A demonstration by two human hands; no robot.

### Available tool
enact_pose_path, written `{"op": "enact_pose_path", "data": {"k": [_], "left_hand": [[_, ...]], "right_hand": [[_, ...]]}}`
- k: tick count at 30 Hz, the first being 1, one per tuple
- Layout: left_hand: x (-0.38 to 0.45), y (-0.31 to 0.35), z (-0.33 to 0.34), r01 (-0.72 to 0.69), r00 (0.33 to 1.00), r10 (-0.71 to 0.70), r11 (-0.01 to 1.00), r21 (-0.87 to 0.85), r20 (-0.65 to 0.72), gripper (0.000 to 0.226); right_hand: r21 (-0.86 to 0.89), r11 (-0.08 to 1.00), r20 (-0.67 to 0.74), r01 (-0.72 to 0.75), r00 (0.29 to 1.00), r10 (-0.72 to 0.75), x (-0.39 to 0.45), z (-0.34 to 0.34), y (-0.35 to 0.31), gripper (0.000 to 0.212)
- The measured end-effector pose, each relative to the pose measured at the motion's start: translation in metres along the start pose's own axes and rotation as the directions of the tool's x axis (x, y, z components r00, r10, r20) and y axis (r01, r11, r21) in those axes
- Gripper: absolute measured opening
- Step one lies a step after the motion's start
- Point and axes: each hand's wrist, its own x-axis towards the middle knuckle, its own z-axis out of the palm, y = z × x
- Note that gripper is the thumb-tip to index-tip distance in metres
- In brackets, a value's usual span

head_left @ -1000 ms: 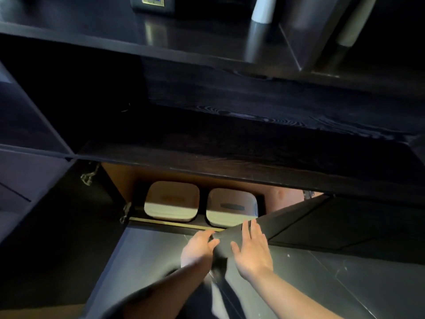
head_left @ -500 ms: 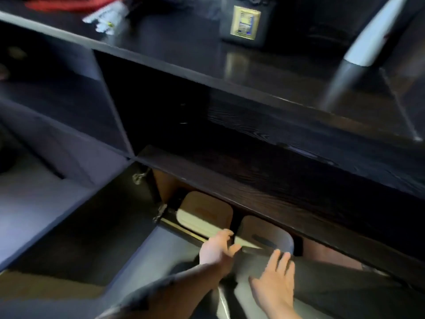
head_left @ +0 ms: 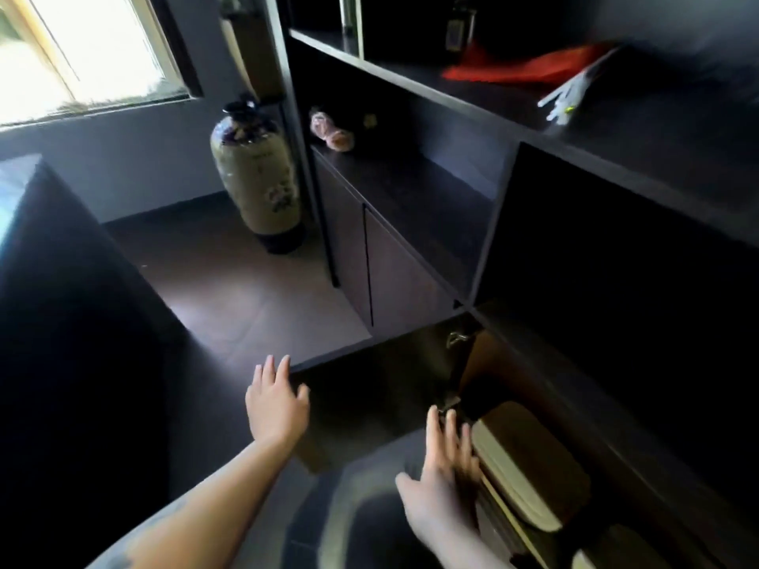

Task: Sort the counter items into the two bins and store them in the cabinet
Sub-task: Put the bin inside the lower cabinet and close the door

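Observation:
Two pale lidded bins sit side by side inside the low cabinet: one bin [head_left: 530,462] is in full view, the second bin [head_left: 603,548] is cut off at the bottom edge. My right hand [head_left: 441,482] hovers with fingers spread just left of the nearer bin, at the cabinet opening. My left hand [head_left: 277,404] is open too, fingers apart, reaching toward the edge of the dark open cabinet door [head_left: 369,388]. Neither hand holds anything.
A dark shelf unit [head_left: 451,190] rises above the cabinet, with a red item [head_left: 525,67] and white pieces [head_left: 571,96] on the counter. A tall ceramic jar [head_left: 258,174] stands on the floor at left. A dark block [head_left: 61,322] fills the near left.
The view has swung left, showing the floor, jar and window. Both hands have come off the right door edge; my left hand has moved out left toward the open left door.

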Motion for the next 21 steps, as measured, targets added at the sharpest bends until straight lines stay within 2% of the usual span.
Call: {"op": "enact_pose_path", "data": {"k": [3, 5, 7, 9, 13, 15, 19, 21], "left_hand": [[0.013, -0.028, 0.006, 0.014, 0.994, -0.022, 0.997, 0.071, 0.109, 0.058], [0.021, -0.045, 0.009, 0.011, 0.988, -0.022, 0.997, 0.076, 0.151, 0.057], [0.030, -0.062, 0.013, 0.007, 0.977, -0.008, 1.000, 0.007, 0.211, 0.056], [0.035, -0.070, 0.012, 0.037, 0.963, -0.007, 0.994, -0.107, 0.268, 0.053], [0.025, -0.065, 0.007, 0.087, 0.975, -0.039, 0.974, -0.211, 0.221, 0.023], [0.009, -0.064, 0.007, 0.119, 0.978, -0.071, 0.962, -0.245, 0.198, 0.014], [-0.037, -0.068, 0.011, 0.114, 0.976, -0.041, 0.931, -0.346, 0.212, 0.025], [-0.065, -0.066, 0.013, 0.102, 0.960, 0.020, 0.903, -0.417, 0.278, 0.029]], "right_hand": [[-0.071, 0.972, 0.006, 0.223, 0.975, -0.223, 0.029, 0.011, -0.051, 0.086], [-0.132, 0.952, 0.037, 0.276, 0.961, -0.273, 0.051, 0.025, -0.071, 0.083], [-0.152, 0.939, 0.069, 0.308, 0.951, -0.301, 0.074, 0.034, -0.093, 0.079], [-0.197, 0.929, 0.091, 0.313, 0.949, -0.301, 0.089, 0.040, -0.110, 0.076], [-0.251, 0.941, 0.125, 0.225, 0.972, -0.199, 0.097, 0.058, -0.111, 0.081], [-0.261, 0.935, 0.143, 0.239, 0.968, -0.207, 0.095, 0.069, -0.109, 0.081], [-0.197, 0.927, 0.068, 0.320, 0.947, -0.313, 0.092, 0.081, -0.103, 0.059], [-0.198, 0.927, 0.061, 0.317, 0.948, -0.311, 0.087, 0.086, -0.087, 0.056]]}}
